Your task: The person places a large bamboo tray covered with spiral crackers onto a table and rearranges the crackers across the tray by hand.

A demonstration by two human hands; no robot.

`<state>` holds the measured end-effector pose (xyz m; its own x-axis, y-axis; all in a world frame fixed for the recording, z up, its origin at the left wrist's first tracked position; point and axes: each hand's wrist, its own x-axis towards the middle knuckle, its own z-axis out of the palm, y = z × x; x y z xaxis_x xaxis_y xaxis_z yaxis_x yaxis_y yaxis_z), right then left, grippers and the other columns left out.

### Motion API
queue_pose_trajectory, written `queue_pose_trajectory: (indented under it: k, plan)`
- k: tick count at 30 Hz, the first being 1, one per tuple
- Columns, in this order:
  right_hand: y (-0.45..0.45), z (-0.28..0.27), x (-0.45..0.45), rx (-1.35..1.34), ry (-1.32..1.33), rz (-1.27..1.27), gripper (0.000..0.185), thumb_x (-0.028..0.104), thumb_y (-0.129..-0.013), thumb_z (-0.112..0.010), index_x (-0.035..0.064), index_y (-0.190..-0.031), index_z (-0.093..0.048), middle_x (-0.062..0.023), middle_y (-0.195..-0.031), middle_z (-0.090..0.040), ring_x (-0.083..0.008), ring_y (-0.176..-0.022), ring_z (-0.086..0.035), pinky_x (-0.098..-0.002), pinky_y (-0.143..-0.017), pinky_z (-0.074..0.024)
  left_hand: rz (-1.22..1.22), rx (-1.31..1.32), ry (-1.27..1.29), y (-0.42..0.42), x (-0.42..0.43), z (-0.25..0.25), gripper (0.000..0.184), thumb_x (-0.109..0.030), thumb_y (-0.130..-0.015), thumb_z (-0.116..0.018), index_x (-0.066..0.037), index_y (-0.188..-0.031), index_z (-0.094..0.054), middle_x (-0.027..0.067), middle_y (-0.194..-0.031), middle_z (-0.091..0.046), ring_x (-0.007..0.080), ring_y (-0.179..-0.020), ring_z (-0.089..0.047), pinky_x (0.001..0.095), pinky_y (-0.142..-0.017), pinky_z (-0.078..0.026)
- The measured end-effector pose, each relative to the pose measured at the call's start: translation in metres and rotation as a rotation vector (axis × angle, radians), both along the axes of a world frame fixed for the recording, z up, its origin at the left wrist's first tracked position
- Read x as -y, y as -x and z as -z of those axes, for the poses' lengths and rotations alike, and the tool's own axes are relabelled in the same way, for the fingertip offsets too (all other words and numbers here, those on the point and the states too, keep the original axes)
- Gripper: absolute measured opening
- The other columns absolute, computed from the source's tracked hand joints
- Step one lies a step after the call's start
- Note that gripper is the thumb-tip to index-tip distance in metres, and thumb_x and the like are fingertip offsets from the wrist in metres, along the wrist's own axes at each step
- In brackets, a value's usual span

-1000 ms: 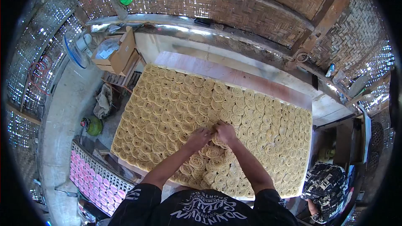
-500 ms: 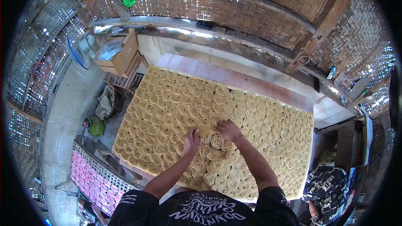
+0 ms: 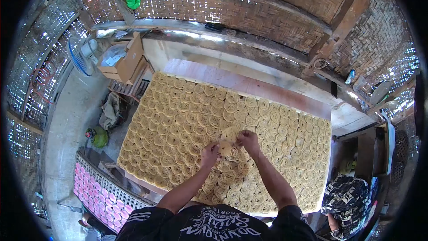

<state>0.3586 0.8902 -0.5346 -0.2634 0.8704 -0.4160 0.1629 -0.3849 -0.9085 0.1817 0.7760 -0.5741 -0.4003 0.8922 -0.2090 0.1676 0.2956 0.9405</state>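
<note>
Rows of pale yellow noodle nests (image 3: 178,120) cover a large board. Near the middle, my left hand (image 3: 210,155) is closed, its fingertips pinching the edge of a thin noodle nest (image 3: 225,148). My right hand (image 3: 248,141) has its fingers bent together at the side of another noodle nest (image 3: 230,133), which looks gripped at its edge. The two nests sit close together between my hands, partly overlapping. Just below them lie looser, raised nests (image 3: 225,166). The fingertips are small and slightly blurred.
A bare wooden strip (image 3: 249,85) runs along the board's far edge. At left are a lattice tray of pink discs (image 3: 100,196), a green gas cylinder (image 3: 97,137), a fan (image 3: 80,56) and a cardboard box (image 3: 122,64). Another person (image 3: 345,203) is at the lower right.
My left hand has moved slightly right and down toward the near side. The right hand has turned from palm-down to a pinch, and a second nest now shows between the hands.
</note>
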Motion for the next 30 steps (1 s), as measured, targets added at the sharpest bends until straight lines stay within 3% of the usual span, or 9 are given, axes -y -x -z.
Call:
queue_pose_trajectory:
  k: [2,4,8,15,17,20,22,26,30]
  plan:
    - [-0.017,0.011,0.008,0.515,-0.352,-0.227,0.017,0.014,-0.088,-0.059,0.0034,-0.1,-0.068,-0.0121,-0.08,-0.069,-0.0272,-0.068,-0.069,-0.0378,-0.064,-0.0564,0.161,-0.582,-0.096,0.005,-0.001,0.004,0.023,-0.015,-0.089,-0.067,-0.006,-0.11,-0.068,0.0083,-0.087,-0.067,0.0262,-0.073,-0.068,0.0401,-0.066,-0.057]
    - [-0.027,0.023,0.013,0.835,-0.706,-0.311,0.026,0.021,-0.085,-0.059,0.01,-0.107,-0.068,-0.0143,-0.089,-0.068,-0.0359,-0.077,-0.068,-0.0455,-0.07,-0.0568,0.21,-0.594,-0.08,0.008,-0.008,-0.009,0.025,-0.016,-0.086,-0.068,-0.009,-0.109,-0.069,0.0087,-0.096,-0.066,0.0296,-0.089,-0.065,0.043,-0.078,-0.055]
    - [-0.007,0.006,0.001,0.892,-0.82,-0.264,0.029,0.027,-0.085,-0.064,0.0126,-0.111,-0.066,-0.0117,-0.099,-0.064,-0.0311,-0.09,-0.067,-0.0446,-0.073,-0.056,0.271,-0.745,-0.166,0.014,-0.046,-0.015,0.026,-0.017,-0.084,-0.069,-0.011,-0.109,-0.068,0.0088,-0.114,-0.061,0.0289,-0.111,-0.059,0.0434,-0.093,-0.05]
    - [-0.001,0.012,-0.038,1.016,-1.157,-0.581,0.023,0.029,-0.084,-0.067,0.0117,-0.1,-0.069,-0.0109,-0.096,-0.067,-0.0314,-0.094,-0.065,-0.041,-0.075,-0.0551,0.835,-1.145,-0.211,0.042,-0.101,-0.004,0.028,-0.017,-0.086,-0.06,-0.01,-0.112,-0.064,0.0096,-0.127,-0.055,0.028,-0.118,-0.054,0.0417,-0.103,-0.043]
    - [0.004,0.013,-0.049,0.845,-0.94,-0.212,0.022,0.025,-0.085,-0.066,0.0086,-0.1,-0.068,-0.0102,-0.092,-0.069,-0.0278,-0.085,-0.067,-0.0382,-0.069,-0.0549,0.993,-1.244,-0.264,0.048,-0.112,0.0,0.026,-0.018,-0.085,-0.058,-0.01,-0.109,-0.063,0.0101,-0.125,-0.056,0.0276,-0.118,-0.054,0.042,-0.103,-0.043]
    - [0.002,-0.01,-0.058,0.258,-0.481,0.143,0.022,0.021,-0.087,-0.064,0.0041,-0.101,-0.069,-0.0074,-0.084,-0.069,-0.0207,-0.072,-0.066,-0.0327,-0.061,-0.0531,0.62,-1.242,-0.359,0.04,-0.124,0.029,0.018,-0.016,-0.09,-0.056,-0.006,-0.104,-0.062,0.015,-0.114,-0.061,0.0313,-0.107,-0.06,0.0422,-0.092,-0.049]
    - [-0.007,-0.011,-0.055,0.003,-0.231,0.252,0.022,0.018,-0.09,-0.063,-0.0005,-0.099,-0.07,-0.0027,-0.078,-0.067,-0.0121,-0.063,-0.062,-0.026,-0.055,-0.0502,0.276,-0.727,-0.296,0.033,-0.125,-0.004,0.017,-0.016,-0.092,-0.055,-0.005,-0.104,-0.061,0.0178,-0.106,-0.063,0.0353,-0.097,-0.063,0.0437,-0.084,-0.051]
    - [-0.035,0.052,-0.028,0.388,-0.324,-0.093,0.026,0.019,-0.089,-0.064,0.0013,-0.108,-0.069,-0.0089,-0.082,-0.068,-0.0194,-0.07,-0.067,-0.0335,-0.061,-0.0547,0.095,-0.256,-0.089,0.025,-0.117,-0.043,0.017,-0.016,-0.096,-0.053,-0.003,-0.102,-0.063,0.021,-0.097,-0.064,0.0411,-0.08,-0.063,0.0466,-0.074,-0.053]
    - [-0.014,0.007,-0.026,0.804,-0.68,-0.092,0.024,0.024,-0.086,-0.067,0.015,-0.108,-0.071,-0.011,-0.098,-0.065,-0.0332,-0.084,-0.067,-0.044,-0.073,-0.0559,0.288,-0.641,-0.094,0.02,-0.113,-0.014,0.015,-0.016,-0.091,-0.06,-0.005,-0.098,-0.068,0.0172,-0.101,-0.062,0.0376,-0.09,-0.063,0.0466,-0.077,-0.054]
